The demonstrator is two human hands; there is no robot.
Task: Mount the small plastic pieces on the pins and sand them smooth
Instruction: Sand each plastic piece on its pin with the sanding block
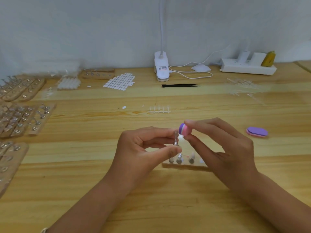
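The right hand [223, 145] is hiding the right end of the wooden pin holder [183, 164] lying just beneath it. The left hand [143, 148] is pinching a metal pin [175, 139] upright between thumb and fingertips. The small plastic piece [180, 137] on it is showing only as a pale blur. The right hand is pinching a pink-and-purple sanding block [185, 129] right at that piece. Bare tabletop [151, 199] is lying open nearer than both hands, and a spare sanding block [257, 132] is sitting well right of the right hand.
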